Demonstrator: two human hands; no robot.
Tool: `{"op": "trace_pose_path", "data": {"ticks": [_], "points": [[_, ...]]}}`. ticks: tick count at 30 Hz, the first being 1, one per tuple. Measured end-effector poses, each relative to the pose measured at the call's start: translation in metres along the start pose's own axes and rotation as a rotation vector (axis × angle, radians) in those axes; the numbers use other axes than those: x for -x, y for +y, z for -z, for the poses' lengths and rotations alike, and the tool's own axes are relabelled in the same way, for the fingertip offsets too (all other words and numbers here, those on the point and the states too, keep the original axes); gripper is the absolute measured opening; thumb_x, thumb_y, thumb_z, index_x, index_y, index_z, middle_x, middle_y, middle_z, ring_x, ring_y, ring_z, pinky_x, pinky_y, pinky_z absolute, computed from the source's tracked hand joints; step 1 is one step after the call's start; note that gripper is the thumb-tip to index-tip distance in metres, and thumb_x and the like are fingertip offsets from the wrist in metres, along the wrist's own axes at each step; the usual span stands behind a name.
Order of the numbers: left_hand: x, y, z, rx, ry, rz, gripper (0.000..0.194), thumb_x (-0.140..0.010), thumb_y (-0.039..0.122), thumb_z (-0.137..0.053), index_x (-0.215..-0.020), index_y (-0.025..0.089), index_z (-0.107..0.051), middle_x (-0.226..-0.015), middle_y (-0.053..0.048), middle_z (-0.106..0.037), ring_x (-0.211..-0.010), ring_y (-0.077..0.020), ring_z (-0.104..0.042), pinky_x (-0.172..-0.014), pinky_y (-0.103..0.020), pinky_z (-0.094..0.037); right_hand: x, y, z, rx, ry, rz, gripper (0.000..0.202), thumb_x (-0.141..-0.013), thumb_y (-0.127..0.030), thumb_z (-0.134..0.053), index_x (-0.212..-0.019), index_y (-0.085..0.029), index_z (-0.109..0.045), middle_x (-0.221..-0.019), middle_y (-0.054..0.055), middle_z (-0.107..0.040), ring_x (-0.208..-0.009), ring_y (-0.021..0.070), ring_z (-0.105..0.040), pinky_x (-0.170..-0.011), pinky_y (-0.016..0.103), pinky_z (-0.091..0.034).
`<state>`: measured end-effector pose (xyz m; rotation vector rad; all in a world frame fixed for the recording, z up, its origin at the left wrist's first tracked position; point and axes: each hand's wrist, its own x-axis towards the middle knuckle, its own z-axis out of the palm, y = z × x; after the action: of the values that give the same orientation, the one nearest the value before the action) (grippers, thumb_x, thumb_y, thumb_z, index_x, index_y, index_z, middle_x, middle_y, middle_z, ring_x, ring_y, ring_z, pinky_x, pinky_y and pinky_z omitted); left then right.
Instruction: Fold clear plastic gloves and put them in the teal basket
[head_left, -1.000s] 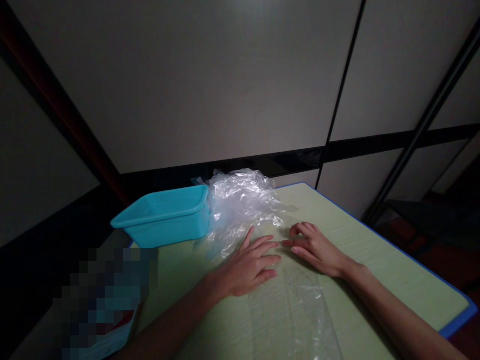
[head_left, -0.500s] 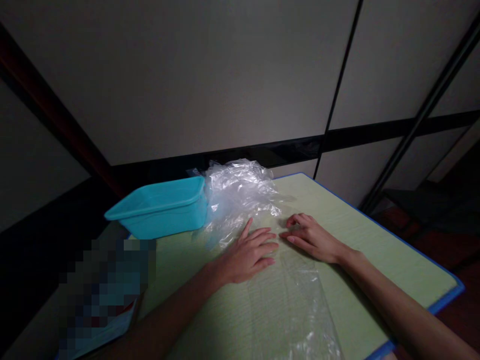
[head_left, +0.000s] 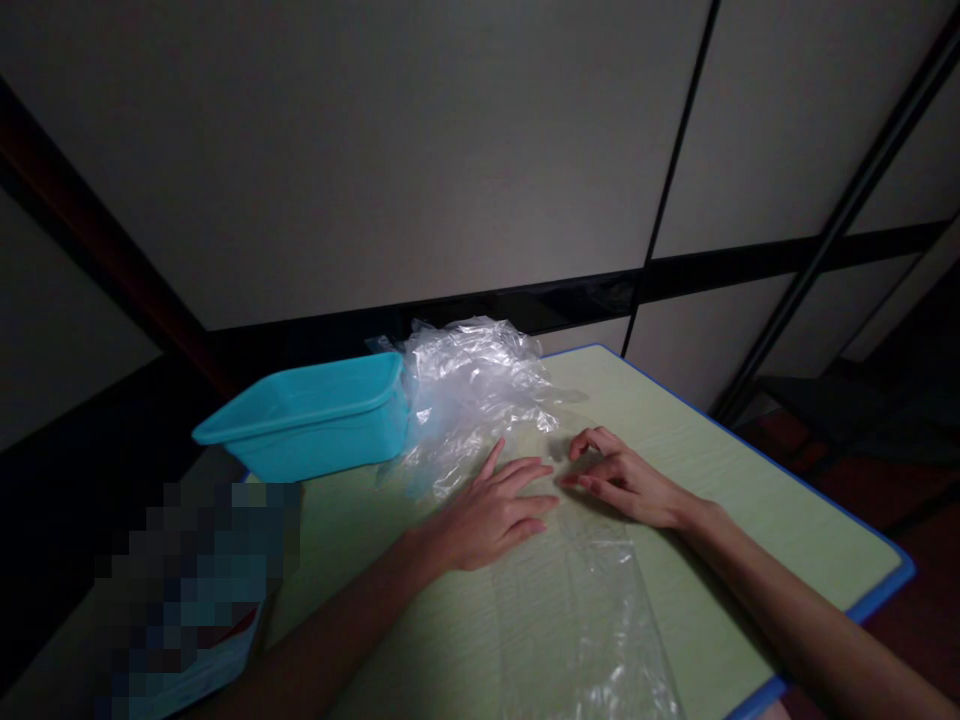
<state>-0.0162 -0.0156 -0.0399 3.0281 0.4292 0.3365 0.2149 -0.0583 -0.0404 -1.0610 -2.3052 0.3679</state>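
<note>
A clear plastic bag (head_left: 592, 610) lies flat on the table, running toward its near edge. My left hand (head_left: 487, 515) rests palm down over the bag's far end, fingers stretched and spread. Just to the right, my right hand (head_left: 622, 480) is near the same end of the bag, its fingers loosely bent and apart, with no object visible in them. Beyond both hands sits a crumpled heap of clear plastic bags (head_left: 480, 375); its near edge reaches my left hand.
A turquoise plastic basin (head_left: 322, 445) stands at the table's left, touching the heap. The light green table (head_left: 742, 530) has a blue edge. A blurred-out item (head_left: 202, 600) lies at the left. Behind rise pale cabinet panels (head_left: 420, 160) with dark strips.
The view has shifted slightly, moving the basin and table a little left in the picture. My right fingers have bent slightly; my left hand stays spread in nearly the same place.
</note>
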Motion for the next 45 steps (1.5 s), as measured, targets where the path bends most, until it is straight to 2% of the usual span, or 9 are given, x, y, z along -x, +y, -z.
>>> {"op": "trace_pose_path", "data": {"ticks": [7, 10, 13, 16, 20, 24, 29, 37, 45], "points": [[0.0, -0.001, 0.0, 0.005, -0.014, -0.004, 0.028, -0.089, 0.028, -0.043, -0.116, 0.025, -0.051, -0.13, -0.007, -0.042, -0.126, -0.0203, -0.028, -0.104, -0.052, -0.002, 0.001, 0.002, 0.0, 0.015, -0.024, 0.008, 0.026, -0.086, -0.023, -0.045, -0.077, -0.017, -0.069, -0.096, 0.008, -0.05, -0.093, 0.0201, -0.046, -0.083, 0.04, -0.035], [0.0, 0.0, 0.001, 0.052, 0.006, 0.003, 0.038, -0.089, 0.026, -0.042, -0.127, 0.023, -0.037, -0.134, -0.008, -0.038, -0.126, -0.0193, -0.027, -0.105, -0.051, -0.001, 0.0, 0.002, 0.0, -0.015, -0.009, -0.002, 0.028, -0.086, -0.024, -0.044, -0.075, -0.016, -0.068, -0.095, 0.008, -0.05, -0.092, 0.0203, -0.046, -0.082, 0.04, -0.036], [0.001, 0.0, 0.001, 0.137, 0.105, 0.04, 0.047, -0.089, 0.021, -0.037, -0.134, 0.019, -0.022, -0.134, -0.008, -0.037, -0.125, -0.0172, -0.029, -0.107, -0.046, -0.003, -0.001, 0.0, 0.0, -0.048, 0.018, -0.021, 0.028, -0.088, -0.026, -0.041, -0.087, -0.016, -0.067, -0.094, 0.009, -0.05, -0.092, 0.0209, -0.046, -0.082, 0.04, -0.038], [0.004, 0.0, 0.005, 0.185, 0.199, 0.099, 0.044, -0.089, 0.018, -0.036, -0.131, 0.019, -0.024, -0.13, -0.006, -0.042, -0.121, -0.016, -0.035, -0.108, -0.043, -0.006, 0.001, -0.003, 0.004, -0.047, 0.05, -0.051, 0.03, -0.089, -0.026, -0.037, -0.094, -0.016, -0.065, -0.096, 0.009, -0.049, -0.094, 0.0213, -0.045, -0.084, 0.041, -0.038], [0.014, 0.006, 0.014, 0.164, 0.174, 0.131, 0.045, -0.083, 0.016, -0.044, -0.126, 0.021, -0.031, -0.124, -0.005, -0.047, -0.118, -0.017, -0.039, -0.107, -0.044, -0.006, 0.015, -0.011, 0.011, 0.026, 0.007, -0.086, 0.029, -0.09, -0.026, -0.036, -0.101, -0.017, -0.062, -0.101, 0.009, -0.047, -0.098, 0.0213, -0.044, -0.087, 0.04, -0.037], [0.024, 0.022, 0.013, 0.145, 0.184, 0.295, 0.062, -0.073, 0.02, -0.056, -0.127, 0.021, -0.026, -0.124, -0.007, -0.047, -0.118, -0.0207, -0.04, -0.106, -0.047, -0.007, 0.037, -0.018, 0.012, 0.14, 0.001, -0.118, 0.03, -0.09, -0.026, -0.036, -0.109, -0.019, -0.058, -0.106, 0.01, -0.046, -0.101, 0.0222, -0.043, -0.088, 0.041, -0.036], [0.022, 0.04, -0.004, 0.118, 0.223, 0.502, 0.088, -0.069, 0.028, -0.063, -0.133, 0.019, -0.004, -0.124, -0.011, -0.049, -0.12, -0.0253, -0.038, -0.104, -0.051, -0.013, 0.049, -0.019, 0.006, 0.268, 0.037, -0.07, 0.031, -0.088, -0.026, -0.037, -0.11, -0.021, -0.058, -0.107, 0.011, -0.048, -0.1, 0.0241, -0.043, -0.087, 0.045, -0.035], [0.017, 0.044, -0.012, 0.049, 0.254, 0.516, 0.087, -0.078, 0.029, -0.057, -0.135, 0.016, 0.008, -0.121, -0.012, -0.053, -0.115, -0.0237, -0.046, -0.103, -0.052, -0.013, 0.047, -0.023, 0.007, 0.361, 0.021, -0.035, 0.03, -0.087, -0.028, -0.039, -0.107, -0.023, -0.06, -0.102, 0.01, -0.052, -0.098, 0.0245, -0.045, -0.092, 0.051, -0.029], [0.018, 0.047, -0.012, -0.035, 0.19, 0.51, 0.086, -0.08, 0.031, -0.054, -0.135, 0.011, 0.009, -0.126, -0.018, -0.047, -0.12, -0.026, -0.04, -0.102, -0.053, -0.013, 0.05, -0.021, 0.008, 0.356, 0.012, -0.009, 0.028, -0.085, -0.024, -0.041, -0.104, -0.022, -0.062, -0.102, 0.009, -0.052, -0.098, 0.0248, -0.045, -0.092, 0.052, -0.027]]}}
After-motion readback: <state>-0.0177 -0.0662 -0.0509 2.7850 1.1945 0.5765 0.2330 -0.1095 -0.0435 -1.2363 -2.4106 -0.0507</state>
